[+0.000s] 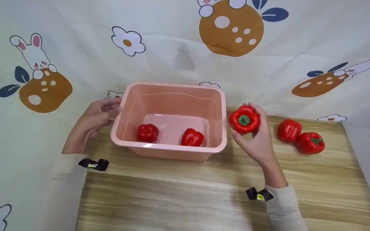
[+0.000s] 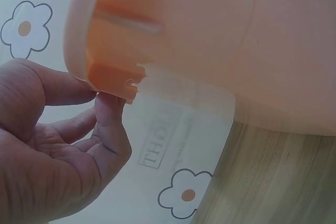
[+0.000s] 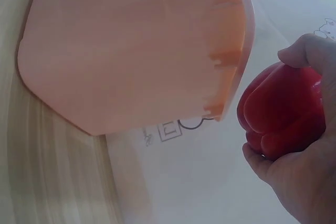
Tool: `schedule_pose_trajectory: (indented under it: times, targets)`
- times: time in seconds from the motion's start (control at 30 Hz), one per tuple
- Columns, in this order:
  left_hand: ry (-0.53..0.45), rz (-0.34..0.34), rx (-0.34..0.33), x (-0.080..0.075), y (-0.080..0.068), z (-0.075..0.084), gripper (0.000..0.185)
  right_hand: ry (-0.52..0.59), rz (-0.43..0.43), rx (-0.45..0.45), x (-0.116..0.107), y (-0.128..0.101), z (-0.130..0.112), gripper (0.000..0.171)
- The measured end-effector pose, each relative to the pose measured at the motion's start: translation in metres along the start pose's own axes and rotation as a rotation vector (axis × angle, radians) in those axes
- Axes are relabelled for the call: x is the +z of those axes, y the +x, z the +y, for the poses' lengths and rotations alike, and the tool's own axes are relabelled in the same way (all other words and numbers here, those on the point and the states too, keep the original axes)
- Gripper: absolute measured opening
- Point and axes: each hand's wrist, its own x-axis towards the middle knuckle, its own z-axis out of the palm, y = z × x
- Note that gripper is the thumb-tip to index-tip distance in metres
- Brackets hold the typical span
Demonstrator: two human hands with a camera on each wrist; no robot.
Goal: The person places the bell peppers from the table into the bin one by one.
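Observation:
A pink plastic tub (image 1: 172, 150) stands on the wooden table with two red bell peppers (image 1: 147, 132) (image 1: 192, 137) lying in it. My left hand (image 1: 100, 117) holds the tub's left rim, fingers under the lip (image 2: 113, 80) and thumb (image 2: 58, 85) beside it. My right hand (image 1: 256, 138) grips a third red pepper (image 1: 244, 119) just right of the tub, a little above the table; in the right wrist view this held pepper (image 3: 281, 114) is beside the tub's wall (image 3: 131, 51). Two more red peppers (image 1: 288, 130) (image 1: 310, 143) lie on the table to the right.
A cartoon-print cloth (image 1: 178, 48) hangs behind and covers the table's left side (image 1: 18, 154). Bare wooden tabletop (image 1: 178, 195) stretches in front of the tub. The table's right edge (image 1: 365, 179) runs near the two loose peppers.

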Motion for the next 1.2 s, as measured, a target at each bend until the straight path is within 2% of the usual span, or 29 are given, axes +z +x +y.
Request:
schedule_pose_trajectory:
  times: [0.23,0.47,0.67,0.83,1.07,1.2]
  targets:
    - [-0.040,-0.008,0.014,-0.002,0.001,0.001,0.060,0.029,-0.011,0.013,0.008,0.009,-0.008,0.091]
    - [-0.025,0.005,0.004,0.000,-0.001,-0.003,0.060,-0.003,-0.091,0.035,0.017,0.019,-0.014,0.090]
    - [-0.017,0.002,-0.004,0.003,0.001,-0.002,0.061,-0.044,-0.126,0.018,0.022,0.022,-0.020,0.092]
    - [-0.021,-0.004,-0.002,0.002,0.002,-0.001,0.062,-0.121,-0.156,-0.034,0.029,0.026,-0.026,0.093]
    - [-0.041,0.003,0.013,0.001,0.001,-0.002,0.061,-0.286,-0.260,-0.164,0.043,0.035,-0.028,0.094]
    - [-0.056,0.000,0.019,0.002,0.000,-0.004,0.062,-0.355,-0.301,-0.185,0.049,0.037,-0.028,0.095]
